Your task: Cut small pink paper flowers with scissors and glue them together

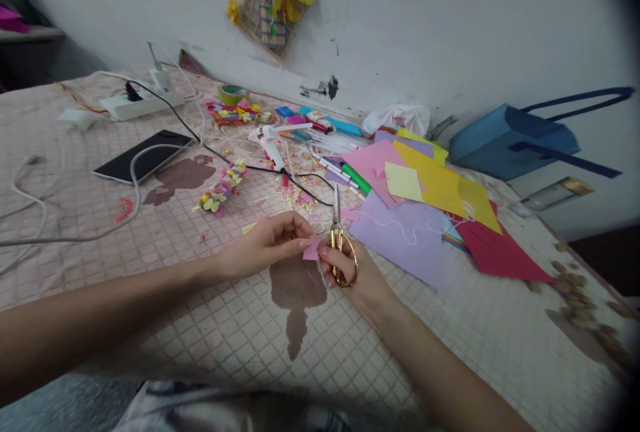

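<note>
My left hand [270,240] pinches a small pink paper piece [311,250] between thumb and fingers, low over the patterned cloth. My right hand [353,279] grips gold-handled scissors [339,239], fingers through the loops, blades pointing away from me and closed or nearly so. The blades stand just right of the pink piece. Both hands meet near the middle of the cloth, above a brown printed shape.
Coloured paper sheets [430,185] lie spread to the right, markers [345,172] and a glue gun [273,145] behind. A phone [143,155], power strip [140,104] and cables sit left. Paper scraps [220,192] litter the centre. A blue bag [515,139] leans on the wall.
</note>
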`<action>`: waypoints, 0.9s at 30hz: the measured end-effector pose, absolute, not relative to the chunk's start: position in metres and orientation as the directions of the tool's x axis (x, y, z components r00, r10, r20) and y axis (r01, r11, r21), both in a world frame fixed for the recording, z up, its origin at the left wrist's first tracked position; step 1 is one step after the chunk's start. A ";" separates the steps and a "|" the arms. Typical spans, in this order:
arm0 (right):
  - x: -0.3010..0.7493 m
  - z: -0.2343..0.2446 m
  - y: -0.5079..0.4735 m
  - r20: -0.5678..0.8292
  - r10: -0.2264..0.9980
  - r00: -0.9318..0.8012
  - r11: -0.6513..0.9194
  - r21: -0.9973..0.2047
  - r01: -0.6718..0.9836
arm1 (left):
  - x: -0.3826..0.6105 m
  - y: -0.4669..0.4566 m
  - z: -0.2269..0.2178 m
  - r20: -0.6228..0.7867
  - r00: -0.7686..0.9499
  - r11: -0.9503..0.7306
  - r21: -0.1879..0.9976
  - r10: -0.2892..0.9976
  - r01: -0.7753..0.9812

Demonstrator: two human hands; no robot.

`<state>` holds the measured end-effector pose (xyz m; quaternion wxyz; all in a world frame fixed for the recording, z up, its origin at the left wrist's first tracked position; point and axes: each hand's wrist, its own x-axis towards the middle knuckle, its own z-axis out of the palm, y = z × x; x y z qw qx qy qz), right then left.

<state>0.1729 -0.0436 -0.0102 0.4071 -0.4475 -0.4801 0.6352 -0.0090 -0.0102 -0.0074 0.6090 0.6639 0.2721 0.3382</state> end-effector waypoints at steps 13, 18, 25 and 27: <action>0.171 -0.009 -0.044 -0.195 0.944 -0.265 -0.221 -0.973 -0.072 | -0.008 -0.007 -0.007 -0.118 0.568 0.152 0.988 0.814 -0.013; 0.172 -0.011 -0.046 -0.194 0.928 -0.318 -0.210 -0.977 -0.019 | -0.009 -0.006 -0.007 -0.175 0.542 0.256 0.964 0.822 -0.077; 0.172 -0.002 -0.052 -0.190 0.914 -0.358 -0.134 -0.975 0.175 | -0.015 0.003 -0.008 -0.132 0.515 0.314 0.905 0.847 -0.285; 0.172 -0.002 -0.053 -0.195 0.909 -0.369 -0.112 -0.966 0.234 | -0.017 0.005 -0.006 -0.132 0.499 0.322 0.892 0.856 -0.316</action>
